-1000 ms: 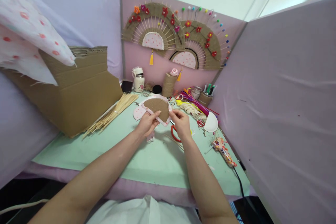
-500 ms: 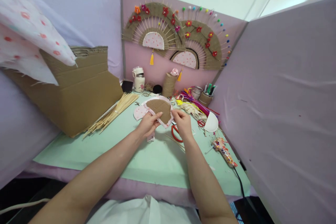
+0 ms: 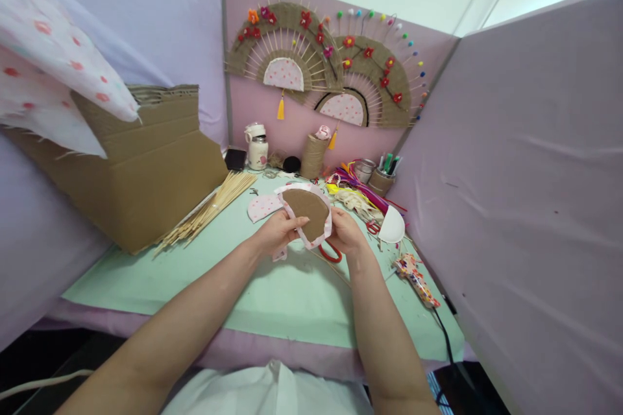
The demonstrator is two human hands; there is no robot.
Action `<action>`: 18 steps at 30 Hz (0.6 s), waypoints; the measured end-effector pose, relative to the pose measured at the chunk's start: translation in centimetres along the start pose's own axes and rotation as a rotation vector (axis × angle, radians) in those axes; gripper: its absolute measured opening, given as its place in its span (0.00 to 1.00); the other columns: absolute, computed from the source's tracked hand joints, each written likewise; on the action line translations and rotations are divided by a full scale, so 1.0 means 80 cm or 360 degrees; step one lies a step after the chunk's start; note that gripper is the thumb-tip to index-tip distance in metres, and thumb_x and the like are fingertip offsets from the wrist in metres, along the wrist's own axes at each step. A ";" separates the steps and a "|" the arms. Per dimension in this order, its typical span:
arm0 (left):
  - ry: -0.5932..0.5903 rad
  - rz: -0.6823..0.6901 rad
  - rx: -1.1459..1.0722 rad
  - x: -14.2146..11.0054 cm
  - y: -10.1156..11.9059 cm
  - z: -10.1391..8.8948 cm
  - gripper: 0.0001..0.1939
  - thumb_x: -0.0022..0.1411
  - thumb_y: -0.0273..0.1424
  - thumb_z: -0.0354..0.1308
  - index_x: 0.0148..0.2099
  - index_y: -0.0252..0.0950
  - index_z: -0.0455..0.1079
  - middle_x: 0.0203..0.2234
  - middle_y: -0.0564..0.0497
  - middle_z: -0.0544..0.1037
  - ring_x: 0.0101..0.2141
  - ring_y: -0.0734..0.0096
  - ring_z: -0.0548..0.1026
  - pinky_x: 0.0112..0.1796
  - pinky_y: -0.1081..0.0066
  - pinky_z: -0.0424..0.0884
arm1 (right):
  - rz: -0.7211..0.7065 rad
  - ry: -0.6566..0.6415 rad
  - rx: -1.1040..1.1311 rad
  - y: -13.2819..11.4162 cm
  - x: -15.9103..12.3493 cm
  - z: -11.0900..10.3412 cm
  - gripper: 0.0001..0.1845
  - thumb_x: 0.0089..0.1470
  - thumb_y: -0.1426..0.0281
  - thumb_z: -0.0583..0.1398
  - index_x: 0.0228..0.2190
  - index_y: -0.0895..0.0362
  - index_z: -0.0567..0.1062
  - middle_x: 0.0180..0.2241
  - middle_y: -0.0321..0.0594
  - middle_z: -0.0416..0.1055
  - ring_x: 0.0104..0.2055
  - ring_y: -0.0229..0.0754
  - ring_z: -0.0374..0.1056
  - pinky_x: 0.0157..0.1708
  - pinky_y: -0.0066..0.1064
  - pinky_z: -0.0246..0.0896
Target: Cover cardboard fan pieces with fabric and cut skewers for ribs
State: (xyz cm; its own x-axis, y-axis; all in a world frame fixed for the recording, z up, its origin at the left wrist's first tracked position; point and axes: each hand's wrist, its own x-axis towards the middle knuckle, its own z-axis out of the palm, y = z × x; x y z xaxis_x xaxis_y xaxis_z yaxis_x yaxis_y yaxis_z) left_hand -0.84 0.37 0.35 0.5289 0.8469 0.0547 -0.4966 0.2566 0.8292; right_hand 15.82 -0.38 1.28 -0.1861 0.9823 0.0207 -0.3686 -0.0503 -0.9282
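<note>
Between my hands, raised over the table, is a rounded cardboard piece with pink dotted fabric folded over its rim; its bare brown side faces me. My left hand pinches the lower left edge, thumb on the cardboard. My right hand grips the right edge, with some fingers hidden behind it. Red-handled scissors lie on the table just under the piece, partly covered. To the left rests a dotted fabric-covered half-round, and a fabric scrap lies below my left hand.
A bundle of bamboo sticks lies by a large cardboard sheet at left. A glue gun with a cord and a white half-round are at right. Behind stand a white bottle, a twine roll and a pen holder.
The cardboard piece has moved right and slightly toward me. My right hand has shifted from pinching the fabric edge in front to gripping the right side from behind.
</note>
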 end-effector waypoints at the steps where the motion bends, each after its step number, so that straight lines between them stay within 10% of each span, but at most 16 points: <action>1: 0.0007 0.0002 0.0014 0.000 0.000 -0.001 0.18 0.49 0.27 0.67 0.44 0.31 0.74 0.42 0.39 0.79 0.45 0.53 0.76 0.49 0.54 0.69 | -0.0005 0.0016 -0.0002 -0.001 -0.001 0.001 0.17 0.36 0.58 0.70 0.26 0.57 0.78 0.25 0.37 0.77 0.25 0.38 0.69 0.30 0.31 0.65; 8: 0.0027 0.0087 0.0008 0.003 0.001 -0.004 0.19 0.48 0.27 0.68 0.45 0.31 0.74 0.43 0.39 0.79 0.47 0.53 0.75 0.51 0.54 0.66 | -0.0267 0.0196 -0.0123 -0.003 -0.003 0.007 0.19 0.39 0.52 0.67 0.23 0.56 0.76 0.23 0.36 0.74 0.24 0.39 0.66 0.28 0.32 0.64; 15: 0.0179 0.0122 -0.0046 0.004 -0.001 0.004 0.20 0.47 0.25 0.67 0.45 0.31 0.74 0.43 0.40 0.79 0.48 0.54 0.74 0.51 0.55 0.68 | -0.1066 0.0607 -0.1086 -0.001 -0.005 0.012 0.13 0.48 0.58 0.63 0.22 0.53 0.78 0.26 0.38 0.71 0.31 0.42 0.63 0.37 0.34 0.58; 18: 0.0249 0.0118 -0.0082 0.004 -0.003 0.008 0.18 0.47 0.24 0.66 0.44 0.31 0.73 0.41 0.41 0.79 0.46 0.55 0.75 0.50 0.55 0.69 | -0.0990 0.0599 -0.1054 -0.001 -0.005 0.010 0.14 0.48 0.55 0.62 0.25 0.52 0.79 0.28 0.39 0.72 0.33 0.43 0.64 0.38 0.34 0.58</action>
State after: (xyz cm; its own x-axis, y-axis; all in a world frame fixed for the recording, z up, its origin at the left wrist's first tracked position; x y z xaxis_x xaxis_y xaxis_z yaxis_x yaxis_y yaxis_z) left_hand -0.13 0.32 0.51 0.3781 0.9255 0.0243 -0.5669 0.2107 0.7964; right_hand 15.21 -0.93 1.67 0.2127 0.7985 0.5631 0.3041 0.4936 -0.8148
